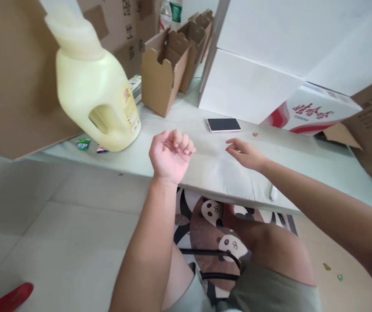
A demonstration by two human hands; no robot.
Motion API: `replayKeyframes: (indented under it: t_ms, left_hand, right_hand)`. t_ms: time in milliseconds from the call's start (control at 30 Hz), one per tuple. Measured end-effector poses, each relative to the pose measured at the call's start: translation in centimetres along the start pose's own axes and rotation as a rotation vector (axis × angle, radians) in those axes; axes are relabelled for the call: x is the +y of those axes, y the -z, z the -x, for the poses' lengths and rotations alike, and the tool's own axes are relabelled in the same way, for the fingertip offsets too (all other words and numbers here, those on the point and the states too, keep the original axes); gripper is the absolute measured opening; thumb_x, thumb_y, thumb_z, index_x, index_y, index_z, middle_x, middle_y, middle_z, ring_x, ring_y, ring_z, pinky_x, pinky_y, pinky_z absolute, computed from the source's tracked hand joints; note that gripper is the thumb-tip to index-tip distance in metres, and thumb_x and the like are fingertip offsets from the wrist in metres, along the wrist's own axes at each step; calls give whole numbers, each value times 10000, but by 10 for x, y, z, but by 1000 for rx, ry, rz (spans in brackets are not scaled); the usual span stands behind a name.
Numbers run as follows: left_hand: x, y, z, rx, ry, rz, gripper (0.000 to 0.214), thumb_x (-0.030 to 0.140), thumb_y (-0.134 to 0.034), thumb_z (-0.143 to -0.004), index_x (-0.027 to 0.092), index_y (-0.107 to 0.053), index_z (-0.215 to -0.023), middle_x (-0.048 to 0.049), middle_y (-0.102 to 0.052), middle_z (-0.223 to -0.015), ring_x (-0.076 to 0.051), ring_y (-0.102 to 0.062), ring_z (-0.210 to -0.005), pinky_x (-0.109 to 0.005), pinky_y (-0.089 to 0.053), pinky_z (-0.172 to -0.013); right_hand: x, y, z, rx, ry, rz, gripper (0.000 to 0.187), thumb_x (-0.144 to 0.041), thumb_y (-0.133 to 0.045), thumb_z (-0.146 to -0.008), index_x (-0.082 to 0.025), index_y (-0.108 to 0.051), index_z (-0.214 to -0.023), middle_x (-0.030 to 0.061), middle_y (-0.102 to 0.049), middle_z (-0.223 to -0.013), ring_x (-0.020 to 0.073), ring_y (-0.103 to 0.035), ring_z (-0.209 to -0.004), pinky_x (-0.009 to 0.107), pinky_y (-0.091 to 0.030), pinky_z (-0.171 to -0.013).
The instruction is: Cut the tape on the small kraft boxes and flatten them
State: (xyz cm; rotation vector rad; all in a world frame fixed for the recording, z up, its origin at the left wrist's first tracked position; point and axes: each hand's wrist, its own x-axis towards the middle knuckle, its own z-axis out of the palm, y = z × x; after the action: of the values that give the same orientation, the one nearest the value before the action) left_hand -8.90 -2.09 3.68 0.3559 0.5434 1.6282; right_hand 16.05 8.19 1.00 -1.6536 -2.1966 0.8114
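Observation:
My left hand (172,157) is held palm up over the front of the cloth-covered table (202,173). Its fingers are loosely curled, the thumb stands apart and the palm shows bare. To the right, my right hand (245,154) hovers above the tabletop with fingers loosely stretched and nothing visible in them. Just behind it lies a phone (223,125) with a dark screen and pale edge. A small brown scrap (255,134) is near its fingers. Under my right forearm sits a small white object (273,192) whose kind I cannot make out.
A large pale yellow jug (95,86) stands at left, with small wrappers (83,144) by its base. Behind are brown cardboard holders (160,78), a plastic bottle (166,15), white boxes (238,86) and a red-and-white carton (309,108). A panda-print mat (205,234) lies below.

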Motion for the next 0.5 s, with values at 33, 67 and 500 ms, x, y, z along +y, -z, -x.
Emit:
replayKeyframes:
  t_ms: [33, 67, 500]
  left_hand:
    - [2, 0, 0, -12, -5, 5, 625, 530, -388, -1044, 213, -331, -508, 21, -252, -535, -116, -362, -463, -289, -428, -526]
    - [4, 0, 0, -22, -9, 12, 625, 518, -379, -1051, 212, -321, -509, 20, -247, -535, -114, -358, -461, -286, -420, -520]
    - [-5, -1, -12, -50, -12, -23, 603, 463, -389, -1063, 210, -316, -520, 16, -272, -532, -112, -348, -471, -281, -395, -533]
  right_hand:
    - [-21, -9, -17, 0, 47, 9, 297, -256, -620, -887, -231, -669, -1179, 87, -792, -1094, 251, -745, -983, 462, -580, -982]
    - [-43, -17, -32, 10, 100, 21, 315, -233, -633, -886, -229, -666, -1199, 90, -777, -1164, 245, -743, -1002, 449, -574, -1007]
    - [-235, -28, -119, 227, 294, 482, 549, -103, -384, -989, -98, -342, -1536, 154, -564, -1503, 374, -631, -1336, 655, -455, -1052]
